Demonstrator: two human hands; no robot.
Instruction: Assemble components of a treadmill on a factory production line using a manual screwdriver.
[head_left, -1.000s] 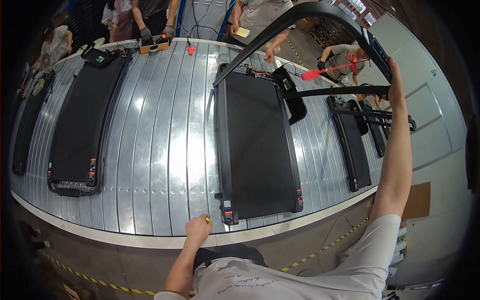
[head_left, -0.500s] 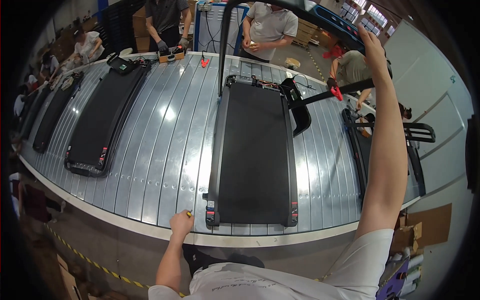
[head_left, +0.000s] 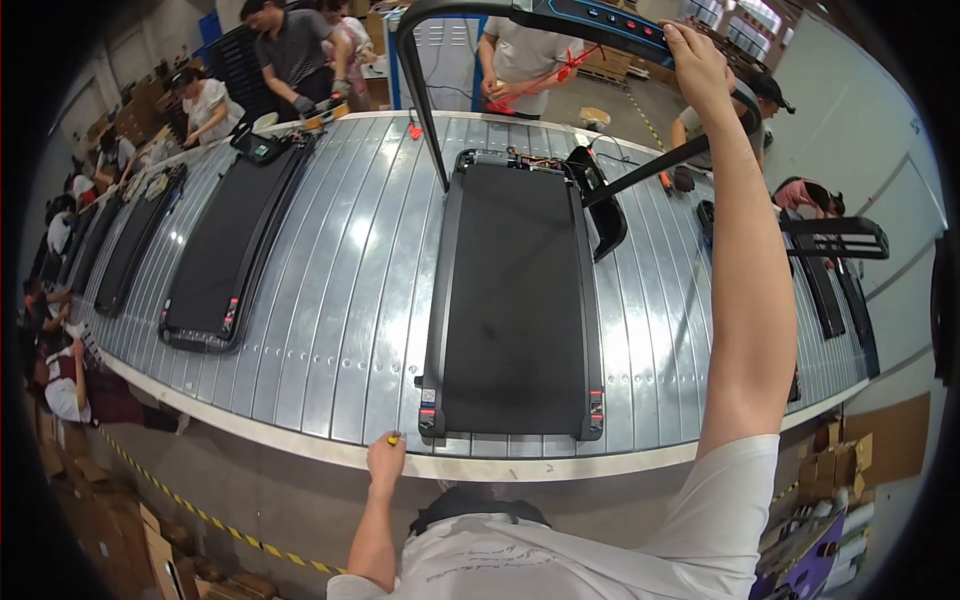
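A black treadmill (head_left: pixel 515 300) lies on the ribbed metal conveyor (head_left: pixel 340 300) straight ahead of me, its handle frame raised. My right hand (head_left: pixel 695 55) is stretched up and closed around the frame's top bar by the console (head_left: pixel 590 15). My left hand (head_left: pixel 385 460) rests at the conveyor's near edge, next to the treadmill's front left corner, pinching a small yellow-tipped tool (head_left: pixel 393 439).
Another flat treadmill (head_left: pixel 235 250) lies to the left, more beyond it, and one with a raised frame (head_left: pixel 835 240) to the right. Several people stand along the far side (head_left: pixel 290 50). Someone sits at lower left (head_left: pixel 60 385). Cardboard boxes (head_left: pixel 850 460) and yellow-black tape (head_left: pixel 200 515) mark the floor.
The treadmill has come to the middle of my view and its handle frame stands higher. My right hand stays on the bar; my left hand has stayed at the conveyor edge.
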